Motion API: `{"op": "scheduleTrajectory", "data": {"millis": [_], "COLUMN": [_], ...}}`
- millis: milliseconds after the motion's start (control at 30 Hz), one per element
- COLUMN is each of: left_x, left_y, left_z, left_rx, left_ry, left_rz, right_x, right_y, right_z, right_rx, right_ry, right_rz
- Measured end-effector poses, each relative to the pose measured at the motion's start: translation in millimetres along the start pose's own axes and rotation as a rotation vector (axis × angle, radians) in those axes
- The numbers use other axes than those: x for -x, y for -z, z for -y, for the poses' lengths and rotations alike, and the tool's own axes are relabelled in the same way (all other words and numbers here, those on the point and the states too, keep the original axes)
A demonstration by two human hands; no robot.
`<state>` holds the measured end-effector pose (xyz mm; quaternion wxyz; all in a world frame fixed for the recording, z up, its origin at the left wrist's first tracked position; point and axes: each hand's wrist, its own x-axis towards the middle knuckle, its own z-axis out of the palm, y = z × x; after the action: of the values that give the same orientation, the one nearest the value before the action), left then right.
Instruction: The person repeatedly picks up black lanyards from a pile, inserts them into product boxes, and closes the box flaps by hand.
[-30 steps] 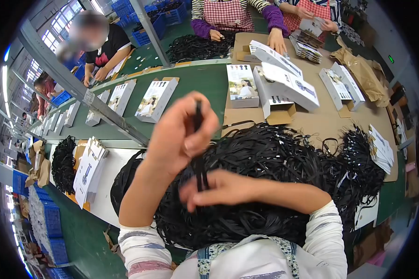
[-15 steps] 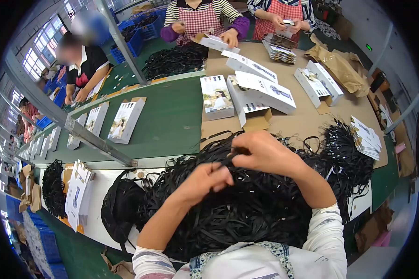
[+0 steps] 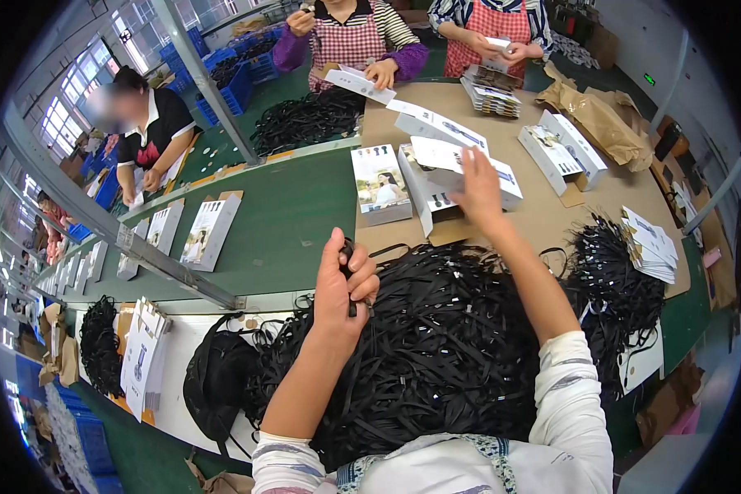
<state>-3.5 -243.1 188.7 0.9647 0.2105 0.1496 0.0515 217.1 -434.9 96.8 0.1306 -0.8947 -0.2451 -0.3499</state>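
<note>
Left hand (image 3: 347, 278) grips a black strap (image 3: 347, 250) as the right hand (image 3: 479, 188) reaches among white boxes (image 3: 503, 183)

The left fist is clamped on the folded strap, above the left part of a black strap pile (image 3: 436, 362). The right hand's fingers are extended over the leaning boxes on the far side of the pile; whether they touch cannot be told.

Near that hand, an open box (image 3: 424, 193) shows a brown flap at its near end; its contents are hidden. Just left lies a picture-fronted box (image 3: 380, 193). Farther right, another open carton (image 3: 564, 156) lies near a crumpled brown paper bag (image 3: 605, 123).

Far left, a blue crate (image 3: 234, 102) holds black items. More boxes stand along the green surface (image 3: 296, 222). Near left, a second blue crate (image 3: 95, 445) sits beside white packed material (image 3: 62, 416).
</note>
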Motion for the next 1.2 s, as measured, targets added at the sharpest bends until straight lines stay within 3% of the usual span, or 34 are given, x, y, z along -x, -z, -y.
{"op": "scheduleTrajectory", "data": {"millis": [67, 133, 200, 267, 333, 400, 433, 467, 500, 567, 667, 733, 800, 867, 900, 933, 1000, 1033, 1100, 1133, 1200], "left_x": [1.7, 3.4, 2.2, 0.3, 3.0, 5.8, 7.3, 8.8, 9.9, 13.5, 19.3, 22.5, 29.2, 19.4, 17.5, 20.3, 31.0, 30.3, 21.6, 22.7, 25.1], "left_y": [1.6, 1.0, 5.3, 3.8, -5.3, -21.8, -30.6, -38.7, -46.1, -58.2, -74.6, -75.2, -71.7, -57.5, -49.9, -41.2, -30.1, -16.0, 25.1, 37.3, 58.1], "left_z": [-2.5, -4.3, -8.8, -14.7, -21.2, -29.8, -34.0, -38.3, -42.9, -51.8, -55.7, -58.9, -59.9, -59.6, -59.6, -58.8, -53.1, -49.8, -42.2, -35.6, -19.3], "left_rx": [-0.001, -0.022, -0.064, -0.104, -0.204, -0.247, -0.325, -0.402, -0.405, -0.46, -0.511, -0.766, -1.36, -1.705, -1.771, -1.854, -1.736, -1.735, -1.257, -1.257, -1.298], "left_ry": [-0.007, -0.017, -0.045, -0.076, -0.244, -0.333, -0.506, -0.679, -0.684, -0.932, -1.074, -1.119, -1.035, -1.182, -1.22, -1.26, -1.323, -1.323, -1.082, -1.08, -0.565], "left_rz": [0.0, 0.01, 0.005, 0.01, 0.101, 0.144, 0.235, 0.326, 0.327, 0.533, 0.603, 0.5, 0.249, 0.421, 0.529, 0.477, 0.242, 0.242, 0.12, 0.116, 0.136], "right_x": [1.2, 1.1, 2.9, 0.3, -3.6, -3.3, -1.5, 1.0, 3.2, 5.2, 19.9, 26.5, 41.4, 48.5, 45.6, 46.1, 47.9, 47.7, 41.1, 36.3, 22.7], "right_y": [-21.0, -22.6, -15.4, 12.3, 48.5, 84.6, 104.6, 125.2, 142.7, 172.3, 179.3, 184.2, 171.9, 167.3, 170.8, 168.9, 161.6, 158.2, 145.9, 137.5, 123.1], "right_z": [-32.0, -42.5, -45.9, -23.9, 8.1, 39.8, 56.0, 72.0, 83.3, 97.6, 111.7, 120.9, 121.0, 121.7, 120.1, 118.1, 113.4, 112.7, 111.2, 110.7, 115.1], "right_rx": [-0.148, -0.145, -0.038, -0.071, -0.275, -0.406, -0.408, -0.545, -0.682, -0.781, -0.992, -1.145, -1.166, -1.261, -1.249, -1.252, -1.363, -1.364, -1.468, -1.573, -1.59], "right_ry": [-0.119, -0.11, 0.113, 0.059, 0.033, 0.083, 0.085, 0.05, 0.017, 0.023, -0.01, -0.125, -0.078, -0.209, -0.289, -0.288, -0.38, -0.41, -0.447, -0.482, -0.553], "right_rz": [0.113, 0.075, -0.057, -0.097, -0.199, -0.167, -0.17, -0.101, -0.031, 0.093, 0.37, 0.603, 0.633, 0.606, 0.678, 0.675, 0.666, 0.65, 0.564, 0.473, 0.366]}}
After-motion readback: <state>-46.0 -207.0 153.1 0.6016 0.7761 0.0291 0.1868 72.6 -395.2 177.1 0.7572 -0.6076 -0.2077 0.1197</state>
